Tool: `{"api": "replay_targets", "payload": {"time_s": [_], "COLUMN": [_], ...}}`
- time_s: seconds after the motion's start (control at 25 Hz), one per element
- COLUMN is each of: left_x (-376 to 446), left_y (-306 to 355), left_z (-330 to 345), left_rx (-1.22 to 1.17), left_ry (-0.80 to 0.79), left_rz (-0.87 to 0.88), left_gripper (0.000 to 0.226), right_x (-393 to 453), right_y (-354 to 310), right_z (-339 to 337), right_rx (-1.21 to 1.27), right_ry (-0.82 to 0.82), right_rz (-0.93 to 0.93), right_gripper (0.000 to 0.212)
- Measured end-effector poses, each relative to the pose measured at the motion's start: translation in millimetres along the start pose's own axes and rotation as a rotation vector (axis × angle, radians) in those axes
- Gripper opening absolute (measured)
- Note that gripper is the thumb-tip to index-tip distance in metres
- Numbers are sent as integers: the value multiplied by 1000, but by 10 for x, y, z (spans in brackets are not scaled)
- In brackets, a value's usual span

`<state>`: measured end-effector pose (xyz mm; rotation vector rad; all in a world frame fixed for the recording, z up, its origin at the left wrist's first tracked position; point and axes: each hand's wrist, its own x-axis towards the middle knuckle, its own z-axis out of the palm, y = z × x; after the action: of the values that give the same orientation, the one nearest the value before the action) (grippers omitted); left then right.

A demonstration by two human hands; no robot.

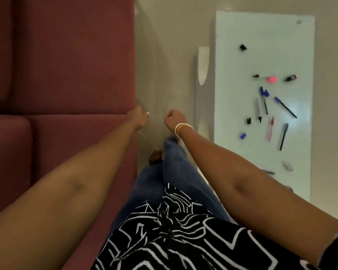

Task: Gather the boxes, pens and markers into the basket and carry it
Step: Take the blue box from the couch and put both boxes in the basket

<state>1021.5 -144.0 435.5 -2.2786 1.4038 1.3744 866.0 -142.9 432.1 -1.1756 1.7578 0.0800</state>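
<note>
Several pens and markers lie scattered on a white glass table [261, 32] at the right: a blue pen [285, 107], a pink pen [270, 128], a dark pen [283, 136], a pink highlighter [272, 79], a black marker [290, 77] and loose caps [243, 135]. No basket or box shows. Both my arms stretch out over the floor, left of the table. My left hand [139, 117] hangs with loosely bent fingers and holds nothing I can see. My right hand [174, 119], with bangles at the wrist, is curled into a fist, and nothing shows in it.
A dark red sofa [66, 65] fills the left side. A strip of beige floor [164, 55] runs between the sofa and the table. My legs in jeans [176, 162] and a bare foot [155, 156] stand on that strip.
</note>
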Motion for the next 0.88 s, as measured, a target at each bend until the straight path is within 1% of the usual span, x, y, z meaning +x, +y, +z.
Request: {"api": "replay_targets", "payload": {"time_s": [0.08,0.32,0.48,0.64,0.88], "left_x": [238,1018,1510,2018,3045], "left_y": [0,310,469,464,366], "left_z": [-338,-1347,-1898,-2269,-2917], "left_rx": [-34,-246,-436,-482,-486], "left_ry": [46,176,253,271,283], "left_rz": [-63,-223,-310,-370,-399], "left_gripper": [53,53,53,54,53], "right_x": [328,1275,1754,2277,3283], "right_y": [-410,-1616,-2486,-3277,-4357], "right_z": [-125,-666,-1008,-1034,-796], "right_rx": [-99,-233,-259,-292,-316], "right_ry": [-37,-168,-200,-227,-247], "right_rz": [-71,-222,-321,-358,-330], "right_gripper": [21,25,17,22,18]}}
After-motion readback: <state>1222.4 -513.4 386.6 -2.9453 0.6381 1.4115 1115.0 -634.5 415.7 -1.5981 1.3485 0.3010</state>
